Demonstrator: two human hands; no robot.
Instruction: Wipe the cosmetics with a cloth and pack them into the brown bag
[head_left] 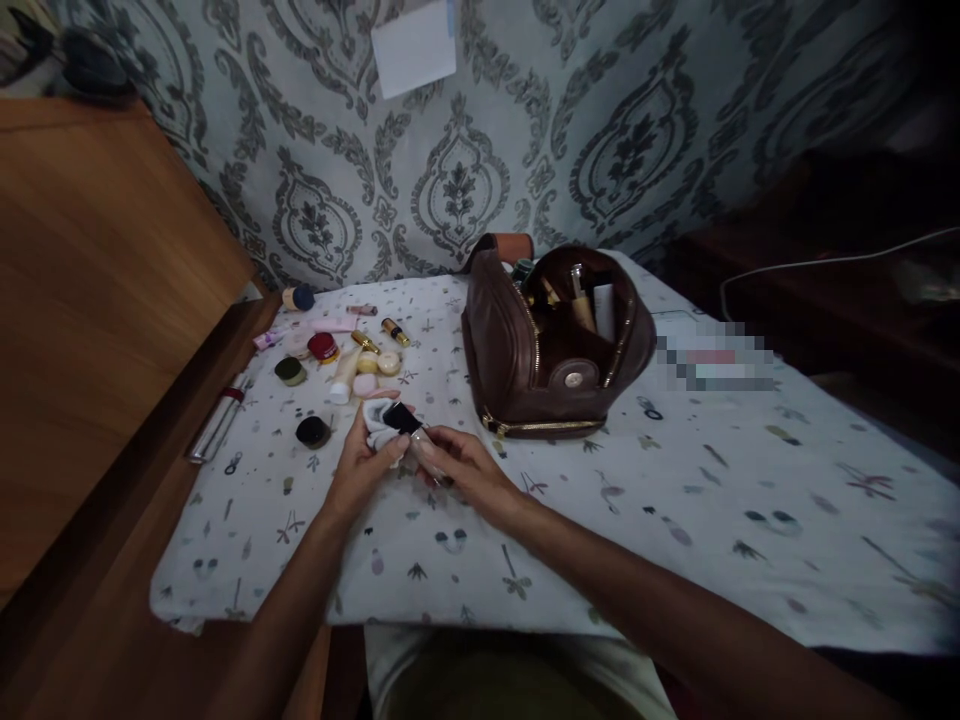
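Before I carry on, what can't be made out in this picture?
- Head view: part of the black-capped bottle, covered by the right hand.
- Head view: part of the white cloth, covered by the left hand.
- Head view: floor of the brown bag, hidden by its front and shadow.
- Head view: whatever lies under the pixelated patch, masked by blocks.

"How's the light around the brown bag (496,340)?"

"Dim and cool, its source out of view. The bag's zipper (547,429) glints faintly; its inside sinks into shadow."

"And right of it?"

"A pixelated patch (716,357) hides detail; beyond, the upper corner is nearly black."

"Left?"

"The wooden cabinet (90,300) looks stretched toward the edge; the black-capped bottle (406,418) looks soft."
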